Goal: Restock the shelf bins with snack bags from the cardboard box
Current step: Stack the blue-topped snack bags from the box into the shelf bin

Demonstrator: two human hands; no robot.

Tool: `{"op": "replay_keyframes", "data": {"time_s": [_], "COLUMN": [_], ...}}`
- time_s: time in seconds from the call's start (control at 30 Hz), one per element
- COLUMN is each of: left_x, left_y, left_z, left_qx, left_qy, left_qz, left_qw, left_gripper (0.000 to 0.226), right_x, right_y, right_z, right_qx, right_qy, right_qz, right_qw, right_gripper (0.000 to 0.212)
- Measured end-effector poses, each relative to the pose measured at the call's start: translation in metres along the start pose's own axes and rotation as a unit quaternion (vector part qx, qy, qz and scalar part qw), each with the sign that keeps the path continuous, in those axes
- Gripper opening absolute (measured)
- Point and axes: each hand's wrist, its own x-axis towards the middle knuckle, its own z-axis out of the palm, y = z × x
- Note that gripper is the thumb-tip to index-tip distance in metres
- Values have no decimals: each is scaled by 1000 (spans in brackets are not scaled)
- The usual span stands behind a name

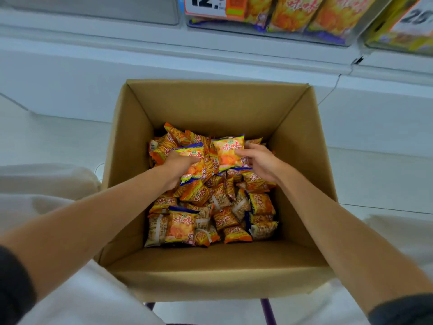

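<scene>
Inside box (210, 106): 1 bag (228, 151) per hand (260, 161)

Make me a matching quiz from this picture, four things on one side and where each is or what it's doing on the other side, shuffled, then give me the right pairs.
Column one:
1. left hand
2. right hand
3. price tag
4. cardboard box

Column two:
A. open-topped, with loose snack bags piled inside
B. on the front of a shelf bin, at the top of the view
C. grips a tilted bag, partly covering it
D. holds an upright bag, its front to the camera

Pairs: 1-C, 2-D, 3-B, 4-A.
</scene>
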Motion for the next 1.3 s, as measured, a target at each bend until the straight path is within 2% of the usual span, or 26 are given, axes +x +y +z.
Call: {"op": "replay_keyframes", "data": {"time_s": [0.1, 0.17, 0.23, 0.3, 0.37, 0.4, 0.47, 0.53, 0.6, 0.67, 0.73, 0.77, 0.87, 0.97, 1.03, 1.07, 1.2, 1.3], "left_x": [-18, -36, -48, -54, -61, -73, -98, -109, -123, -132, -141, -143, -144, -123, -104, -97, -81, -79], "left_y": [25, 47, 66, 83, 104, 117, 144, 171, 200, 231, 261, 276, 318, 348, 357, 357, 355, 352], "left_z": [17, 26, 31, 34, 35, 34, 35, 37, 38, 39, 40, 40, 44, 44, 37, 32, 22, 20], "left_qx": [-76, -104, -58, -23, 20, 48, 88, 105, 117, 131, 155, 169, 235, 380, 474, 497, 506, 506], "left_qy": [-89, -150, -170, -145, -92, -80, -62, -40, -35, 15, 73, 104, 173, 253, 278, 277, 242, 240], "left_qz": [24, 50, 104, 164, 210, 234, 294, 372, 463, 529, 582, 601, 647, 639, 602, 594, 602, 610], "left_qw": [993, 982, 978, 975, 973, 968, 950, 922, 878, 838, 795, 774, 704, 619, 579, 569, 568, 561], "left_gripper": [36, 42, 64, 90, 105, 106, 92, 74, 63, 72, 80, 82, 75, 65, 69, 71, 82, 94], "right_x": [-16, -27, -40, -56, -72, -82, -94, -105, -110, -116, -120, -118, -103, -80, -60, -53, -38, -39], "right_y": [-18, -30, -47, -67, -91, -105, -134, -164, -195, -224, -250, -261, -291, -307, -309, -307, -307, -307], "right_z": [13, 23, 29, 33, 34, 37, 37, 39, 42, 44, 45, 42, 33, 30, 28, 28, 22, 19], "right_qx": [22, 11, 16, 23, 21, 19, 3, -24, -41, -29, -41, -55, -56, -82, -136, -148, -130, -139], "right_qy": [-58, -59, -61, -52, -52, -51, -33, -14, 10, 50, 93, 108, 135, 151, 154, 143, 123, 110], "right_qz": [-20, -39, -68, -101, -131, -140, -155, -187, -241, -278, -312, -332, -403, -417, -394, -381, -360, -338], "right_qw": [998, 997, 996, 993, 990, 989, 987, 982, 970, 959, 945, 935, 903, 892, 896, 901, 916, 924], "right_gripper": [35, 36, 36, 37, 41, 41, 47, 79, 95, 109, 114, 108, 55, 57, 62, 69, 92, 84]}}
